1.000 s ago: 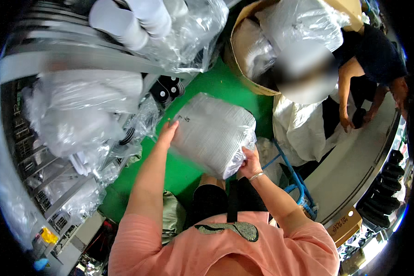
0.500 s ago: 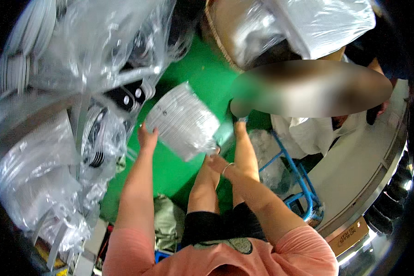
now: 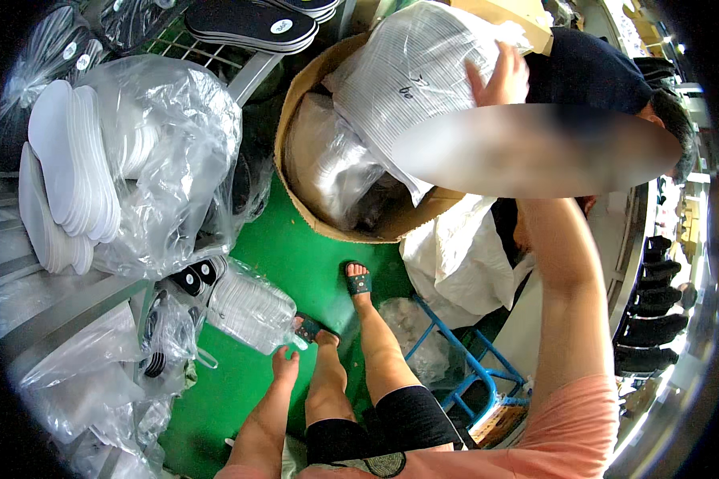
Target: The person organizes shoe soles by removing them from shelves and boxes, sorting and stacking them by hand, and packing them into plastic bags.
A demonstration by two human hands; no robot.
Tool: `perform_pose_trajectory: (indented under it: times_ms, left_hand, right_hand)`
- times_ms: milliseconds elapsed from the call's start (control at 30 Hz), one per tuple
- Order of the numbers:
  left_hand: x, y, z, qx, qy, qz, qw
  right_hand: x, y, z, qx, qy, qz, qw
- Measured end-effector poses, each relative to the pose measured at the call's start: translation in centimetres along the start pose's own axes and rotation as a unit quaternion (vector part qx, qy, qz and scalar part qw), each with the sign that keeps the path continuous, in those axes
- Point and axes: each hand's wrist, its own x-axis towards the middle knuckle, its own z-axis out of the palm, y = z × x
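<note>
My left hand (image 3: 285,365) hangs low over the floor with its fingers apart, holding nothing. Just beyond its fingertips, a clear plastic bag of stacked white insoles (image 3: 252,307) rests beside the rack. My right arm reaches far forward, its middle hidden by a blurred patch. At its end my right hand (image 3: 502,78) spreads its fingers against the right side of a large clear bag of stacked white sheets (image 3: 411,76). That bag sits tilted on top of a round-looking brown carton (image 3: 307,211), which also holds another clear plastic bag (image 3: 335,164).
At left a metal rack (image 3: 64,323) bears bagged white insoles (image 3: 72,164) and black insoles (image 3: 252,28). A blue metal frame (image 3: 463,363) and a white sack (image 3: 463,251) stand right of my legs. Another person in dark clothing (image 3: 587,68) is at the upper right.
The bag of white insoles has gone from my hands to the floor by the rack. My right hand has moved forward to the large bag on the carton. The view has shifted too.
</note>
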Motion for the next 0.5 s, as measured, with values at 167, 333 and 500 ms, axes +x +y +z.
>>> perform_pose_trajectory:
  times_ms: [167, 333, 500]
  left_hand:
    - [-0.9, 2.5, 0.1, 0.069, 0.016, 0.022, 0.997]
    - [0.8, 4.8, 2.5, -0.004, 0.048, 0.021, 0.999]
    - [0.3, 9.2, 2.7, -0.165, -0.033, -0.061, 0.984]
  right_hand:
    - [5.2, 6.9, 7.6, 0.233, -0.486, 0.146, 0.83]
    - [3.6, 7.7, 5.5, 0.402, -0.444, 0.249, 0.761]
    - [-7.0, 7.9, -4.9, 0.371, -0.402, 0.348, 0.761]
